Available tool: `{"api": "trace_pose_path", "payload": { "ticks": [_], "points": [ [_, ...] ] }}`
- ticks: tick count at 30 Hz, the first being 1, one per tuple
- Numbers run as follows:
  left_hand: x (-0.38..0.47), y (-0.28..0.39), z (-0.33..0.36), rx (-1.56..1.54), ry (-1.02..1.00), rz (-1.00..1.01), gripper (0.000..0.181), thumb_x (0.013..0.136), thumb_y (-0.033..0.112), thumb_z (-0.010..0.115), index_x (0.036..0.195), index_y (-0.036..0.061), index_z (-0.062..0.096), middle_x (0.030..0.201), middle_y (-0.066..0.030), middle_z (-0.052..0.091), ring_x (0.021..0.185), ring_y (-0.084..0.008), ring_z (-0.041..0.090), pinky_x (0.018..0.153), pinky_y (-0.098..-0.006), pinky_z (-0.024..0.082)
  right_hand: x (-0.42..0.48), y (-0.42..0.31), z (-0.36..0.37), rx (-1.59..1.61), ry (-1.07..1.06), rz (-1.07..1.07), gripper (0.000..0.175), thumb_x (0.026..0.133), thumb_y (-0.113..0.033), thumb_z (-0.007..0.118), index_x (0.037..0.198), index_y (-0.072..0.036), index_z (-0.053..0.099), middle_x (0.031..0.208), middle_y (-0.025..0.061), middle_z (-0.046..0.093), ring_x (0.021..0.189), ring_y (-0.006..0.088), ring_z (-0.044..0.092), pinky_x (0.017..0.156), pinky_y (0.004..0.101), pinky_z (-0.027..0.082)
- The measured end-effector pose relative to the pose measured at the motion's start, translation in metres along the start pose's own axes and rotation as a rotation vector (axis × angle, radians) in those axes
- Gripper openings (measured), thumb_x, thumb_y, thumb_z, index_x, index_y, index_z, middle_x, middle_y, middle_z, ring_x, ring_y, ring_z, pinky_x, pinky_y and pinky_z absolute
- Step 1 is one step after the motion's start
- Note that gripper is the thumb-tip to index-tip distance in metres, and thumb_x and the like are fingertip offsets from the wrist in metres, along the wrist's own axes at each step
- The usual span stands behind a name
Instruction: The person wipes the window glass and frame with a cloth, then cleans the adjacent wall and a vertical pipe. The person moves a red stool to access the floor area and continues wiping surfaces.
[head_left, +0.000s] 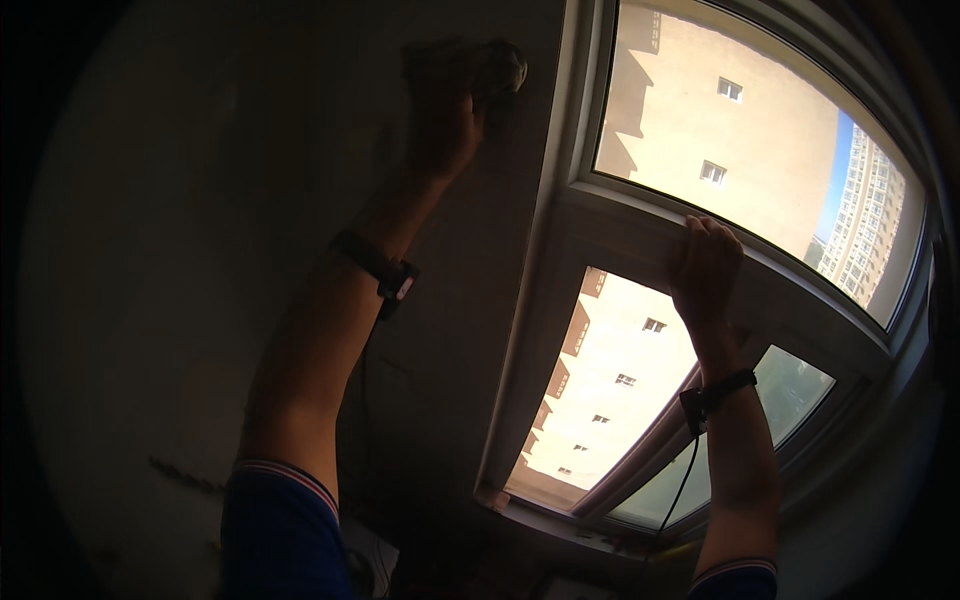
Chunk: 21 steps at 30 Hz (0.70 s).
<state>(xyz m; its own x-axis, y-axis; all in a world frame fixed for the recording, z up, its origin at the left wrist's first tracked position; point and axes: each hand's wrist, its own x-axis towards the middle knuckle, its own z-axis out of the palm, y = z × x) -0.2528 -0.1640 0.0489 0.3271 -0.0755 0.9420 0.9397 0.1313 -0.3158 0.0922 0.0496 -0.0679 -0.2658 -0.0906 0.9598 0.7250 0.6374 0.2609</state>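
My left hand is raised against the dark wall left of the window and grips a crumpled cloth; its fingers are mostly lost in shadow. On the right, my right hand rests with bent fingers over the horizontal bar of the window frame, between the upper pane and the lower panes. A dark band with a small device circles each wrist, and a thin cable hangs from the right one.
Below the frame bar are a lower left opening and a tilted-looking sash with a glass pane. Small items lie along the windowsill. At the bottom, a pale object shows dimly. Buildings stand outside.
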Motion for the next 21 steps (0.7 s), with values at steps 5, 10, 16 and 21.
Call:
{"api": "trace_pose_path", "payload": {
  "ticks": [5, 10, 16, 21],
  "points": [
    [0.023, -0.008, -0.004, 0.137, 0.011, 0.026, 0.065, 0.088, 0.006, 0.082, 0.149, 0.0086, 0.061, 0.148, -0.0174, 0.06, 0.143, -0.0422, 0.054, 0.122, -0.055, 0.045, 0.0, -0.001, 0.008, -0.061, -0.109, 0.041, 0.026, 0.096, -0.021, 0.066, 0.115, -0.006, 0.075, 0.116, 0.014, 0.076, 0.12, 0.035, 0.069, 0.109, 0.0516, 0.049],
    [-0.024, -0.012, -0.017, -0.051, -0.062, 0.178, 0.062, 0.089, 0.01, 0.081, 0.148, 0.011, 0.062, 0.15, -0.0148, 0.059, 0.146, -0.0398, 0.052, 0.127, -0.0551, 0.041, -0.009, 0.004, 0.02, 0.017, 0.162, -0.127, 0.035, 0.094, -0.016, 0.07, 0.128, -0.006, 0.069, 0.123, 0.0146, 0.071, 0.123, 0.0372, 0.066, 0.112, 0.053, 0.047],
    [-0.017, -0.085, -0.034, 0.066, -0.077, 0.23, 0.053, 0.097, 0.016, 0.074, 0.148, 0.0089, 0.06, 0.149, -0.0183, 0.059, 0.139, -0.0385, 0.057, 0.117, -0.0519, 0.049, -0.015, 0.008, 0.025, -0.03, 0.103, -0.129, 0.041, 0.098, -0.015, 0.068, 0.138, -0.006, 0.063, 0.128, 0.0157, 0.067, 0.128, 0.0369, 0.061, 0.116, 0.0539, 0.043],
    [-0.018, -0.12, -0.067, 0.141, -0.071, -0.131, 0.057, 0.092, 0.015, 0.078, 0.145, 0.0047, 0.059, 0.144, -0.0205, 0.061, 0.136, -0.0406, 0.057, 0.117, -0.0514, 0.048, -0.015, 0.008, 0.024, -0.047, 0.1, -0.151, 0.037, 0.101, -0.016, 0.066, 0.137, -0.007, 0.063, 0.129, 0.0144, 0.067, 0.128, 0.036, 0.062, 0.116, 0.0535, 0.044]
  ]
}}
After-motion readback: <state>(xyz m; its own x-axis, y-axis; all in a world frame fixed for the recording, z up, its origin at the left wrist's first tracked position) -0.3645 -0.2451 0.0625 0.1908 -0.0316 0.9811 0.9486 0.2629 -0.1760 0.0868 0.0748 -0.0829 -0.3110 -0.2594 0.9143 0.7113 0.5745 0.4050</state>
